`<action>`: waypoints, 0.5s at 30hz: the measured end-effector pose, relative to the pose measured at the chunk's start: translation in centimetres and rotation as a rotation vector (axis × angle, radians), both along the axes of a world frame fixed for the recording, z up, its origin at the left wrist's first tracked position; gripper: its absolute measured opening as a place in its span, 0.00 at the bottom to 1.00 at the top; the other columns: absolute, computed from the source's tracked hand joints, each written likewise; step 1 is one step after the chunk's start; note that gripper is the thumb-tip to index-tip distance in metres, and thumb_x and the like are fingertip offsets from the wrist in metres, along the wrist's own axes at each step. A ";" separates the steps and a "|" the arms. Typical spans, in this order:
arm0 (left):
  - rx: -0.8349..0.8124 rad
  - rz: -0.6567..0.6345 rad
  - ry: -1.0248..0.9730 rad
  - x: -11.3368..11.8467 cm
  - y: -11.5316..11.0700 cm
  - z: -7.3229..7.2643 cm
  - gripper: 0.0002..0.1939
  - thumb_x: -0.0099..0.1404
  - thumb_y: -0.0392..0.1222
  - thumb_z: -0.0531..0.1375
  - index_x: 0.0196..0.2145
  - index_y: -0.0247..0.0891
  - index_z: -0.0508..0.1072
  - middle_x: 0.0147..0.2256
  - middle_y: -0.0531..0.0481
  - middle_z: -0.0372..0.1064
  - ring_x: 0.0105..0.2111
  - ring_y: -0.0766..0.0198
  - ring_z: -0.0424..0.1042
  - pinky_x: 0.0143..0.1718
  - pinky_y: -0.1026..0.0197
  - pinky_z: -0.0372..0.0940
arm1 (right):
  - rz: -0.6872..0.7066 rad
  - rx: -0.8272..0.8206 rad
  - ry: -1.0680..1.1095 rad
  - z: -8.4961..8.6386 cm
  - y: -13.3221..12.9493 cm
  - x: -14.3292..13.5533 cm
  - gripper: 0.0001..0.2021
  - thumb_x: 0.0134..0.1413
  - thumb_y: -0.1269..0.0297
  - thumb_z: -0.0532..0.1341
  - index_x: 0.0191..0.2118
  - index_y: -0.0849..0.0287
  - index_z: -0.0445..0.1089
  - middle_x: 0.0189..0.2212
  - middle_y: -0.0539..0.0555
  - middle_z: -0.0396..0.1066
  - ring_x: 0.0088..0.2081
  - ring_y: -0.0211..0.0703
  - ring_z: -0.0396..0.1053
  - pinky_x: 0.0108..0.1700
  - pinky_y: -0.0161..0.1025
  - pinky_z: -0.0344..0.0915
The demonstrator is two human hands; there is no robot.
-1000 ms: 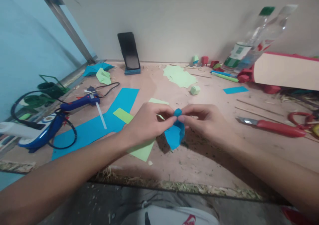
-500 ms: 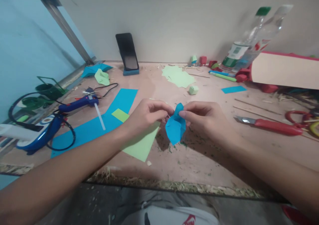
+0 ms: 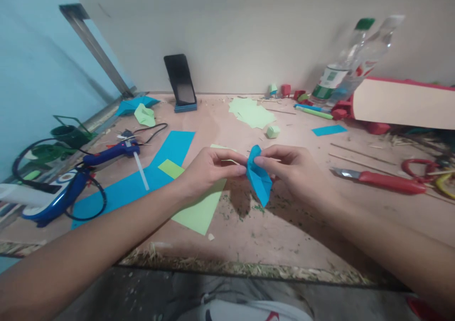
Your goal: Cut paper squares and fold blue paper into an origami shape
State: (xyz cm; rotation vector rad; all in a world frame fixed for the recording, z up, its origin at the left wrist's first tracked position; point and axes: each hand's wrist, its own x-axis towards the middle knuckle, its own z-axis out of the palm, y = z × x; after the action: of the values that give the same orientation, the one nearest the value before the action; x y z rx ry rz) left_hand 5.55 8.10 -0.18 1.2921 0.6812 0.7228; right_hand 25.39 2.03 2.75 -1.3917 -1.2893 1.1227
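A small folded piece of blue paper is held up above the table between my two hands, its pointed end hanging down. My right hand pinches its upper part between thumb and fingers. From the other side, my left hand closes thumb and fingertips on its left edge; the fingers behind are partly hidden. Under my left wrist lie a light green sheet, a blue paper strip and a small yellow-green strip.
A hot glue gun with a glue stick lies at left. A phone on a stand is at the back. On the right are a red-handled knife, thin sticks, scissors and plastic bottles. A green paper cube sits beyond my hands.
The blue folded paper has turned, its lower point swinging to the right and its sides looking narrower. My left fingers have shifted slightly along its edge. The camera view has moved a little.
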 end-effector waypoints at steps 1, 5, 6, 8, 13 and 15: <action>-0.013 0.008 -0.005 0.1 -0.1 0.1 0.11 0.55 0.41 0.76 0.36 0.36 0.85 0.36 0.45 0.84 0.37 0.57 0.83 0.44 0.55 0.78 | 0.000 -0.007 0.001 0.0 0.0 0.0 0.12 0.49 0.55 0.73 0.28 0.59 0.79 0.22 0.49 0.72 0.23 0.37 0.66 0.25 0.35 0.64; -0.036 0.024 -0.011 0.1 -0.2 0.2 0.13 0.54 0.43 0.77 0.35 0.35 0.85 0.35 0.44 0.84 0.35 0.58 0.82 0.42 0.56 0.78 | -0.002 -0.015 -0.008 0.0 -0.1 -0.2 0.12 0.45 0.55 0.75 0.30 0.59 0.80 0.23 0.49 0.73 0.24 0.38 0.66 0.25 0.36 0.64; -0.035 0.023 -0.014 0.0 -0.1 0.1 0.13 0.54 0.43 0.77 0.35 0.35 0.85 0.35 0.44 0.84 0.35 0.58 0.82 0.42 0.56 0.77 | -0.005 -0.005 -0.009 -0.1 -0.1 -0.2 0.12 0.45 0.55 0.75 0.29 0.59 0.80 0.23 0.49 0.73 0.24 0.38 0.67 0.25 0.36 0.64; -0.026 0.010 -0.020 -0.1 0.0 0.0 0.13 0.55 0.42 0.77 0.37 0.36 0.85 0.36 0.45 0.84 0.35 0.58 0.82 0.42 0.57 0.77 | -0.014 0.021 -0.012 -0.1 0.0 -0.2 0.13 0.46 0.54 0.75 0.29 0.58 0.79 0.22 0.49 0.73 0.24 0.38 0.67 0.26 0.36 0.65; -0.008 0.001 -0.042 -0.2 0.0 0.0 0.12 0.54 0.38 0.76 0.38 0.38 0.86 0.37 0.46 0.84 0.36 0.59 0.81 0.42 0.58 0.76 | -0.017 0.026 0.000 -0.1 0.0 -0.1 0.11 0.47 0.56 0.75 0.29 0.58 0.80 0.23 0.48 0.72 0.26 0.37 0.67 0.29 0.37 0.65; -0.008 0.020 -0.040 -0.1 0.0 0.1 0.12 0.53 0.37 0.77 0.37 0.38 0.85 0.37 0.47 0.84 0.36 0.61 0.81 0.42 0.59 0.75 | -0.012 0.022 0.004 0.1 0.0 -0.1 0.10 0.46 0.57 0.75 0.29 0.59 0.80 0.24 0.49 0.73 0.26 0.37 0.67 0.30 0.37 0.66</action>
State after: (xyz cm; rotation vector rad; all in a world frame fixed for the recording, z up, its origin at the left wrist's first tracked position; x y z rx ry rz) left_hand 5.41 8.06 -0.11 1.2614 0.6646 0.7596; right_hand 25.26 1.98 2.81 -1.3786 -1.2858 1.0995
